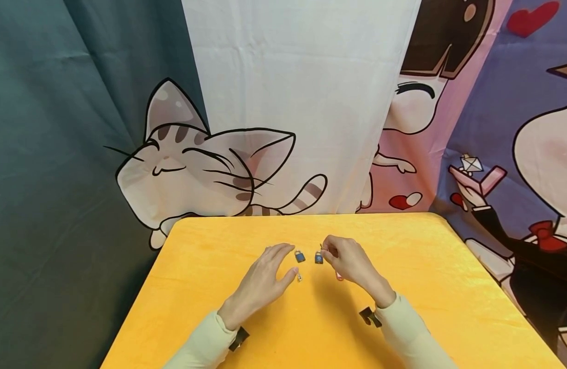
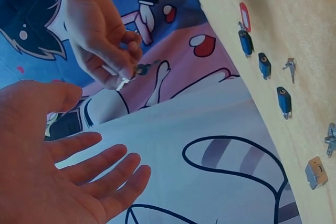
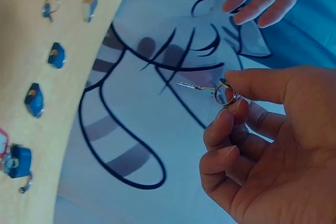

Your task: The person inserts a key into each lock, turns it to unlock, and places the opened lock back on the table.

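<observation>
My right hand (image 1: 325, 251) pinches a small silver key (image 3: 195, 85) by its ring, thumb and forefinger on it (image 3: 231, 94), raised just above the yellow table (image 1: 422, 266). Directly under it stands a blue padlock (image 1: 319, 258), and a second blue padlock (image 1: 300, 256) stands to its left. My left hand (image 1: 283, 262) hovers beside that second padlock with straight, spread fingers and holds nothing; its bare palm (image 2: 97, 139) shows in the left wrist view. A loose key (image 1: 299, 277) lies near the left thumb.
The wrist views show three blue padlocks (image 2: 264, 64) in a row, a tan padlock (image 2: 315, 171), another key (image 2: 331, 139) and a red tag (image 2: 245, 17) on the table. Cartoon-printed curtains (image 1: 283, 102) hang behind the table's far edge.
</observation>
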Demonstrator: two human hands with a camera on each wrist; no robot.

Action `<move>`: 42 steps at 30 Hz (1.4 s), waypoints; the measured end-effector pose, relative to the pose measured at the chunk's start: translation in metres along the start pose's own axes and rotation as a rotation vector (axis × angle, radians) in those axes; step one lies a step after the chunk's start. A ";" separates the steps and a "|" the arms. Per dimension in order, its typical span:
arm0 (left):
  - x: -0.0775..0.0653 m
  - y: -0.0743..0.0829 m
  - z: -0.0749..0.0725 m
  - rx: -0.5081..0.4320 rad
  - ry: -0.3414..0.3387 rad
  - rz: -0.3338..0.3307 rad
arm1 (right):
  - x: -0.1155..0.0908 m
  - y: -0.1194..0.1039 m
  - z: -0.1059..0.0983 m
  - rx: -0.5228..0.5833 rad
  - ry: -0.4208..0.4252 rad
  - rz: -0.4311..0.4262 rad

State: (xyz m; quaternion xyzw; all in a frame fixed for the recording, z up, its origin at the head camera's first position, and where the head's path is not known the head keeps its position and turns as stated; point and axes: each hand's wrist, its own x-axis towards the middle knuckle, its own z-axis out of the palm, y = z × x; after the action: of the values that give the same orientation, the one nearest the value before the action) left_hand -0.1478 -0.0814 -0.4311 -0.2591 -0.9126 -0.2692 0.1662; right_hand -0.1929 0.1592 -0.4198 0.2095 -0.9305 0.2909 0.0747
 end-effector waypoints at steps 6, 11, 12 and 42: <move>0.005 0.005 -0.004 -0.026 0.082 0.044 | -0.005 -0.013 -0.010 -0.006 0.063 -0.082; 0.009 0.008 -0.006 -0.058 0.142 0.087 | -0.009 -0.025 -0.017 -0.006 0.107 -0.129; 0.009 0.009 -0.007 -0.061 0.152 0.093 | -0.010 -0.027 -0.018 -0.007 0.117 -0.139; 0.013 0.029 -0.014 -0.173 0.291 0.323 | -0.024 -0.063 -0.024 -0.060 0.131 -0.347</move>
State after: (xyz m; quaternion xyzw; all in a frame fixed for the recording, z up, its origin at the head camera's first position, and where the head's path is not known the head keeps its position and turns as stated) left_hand -0.1395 -0.0636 -0.4025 -0.3736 -0.7991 -0.3509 0.3141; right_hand -0.1441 0.1348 -0.3740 0.3454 -0.8817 0.2589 0.1904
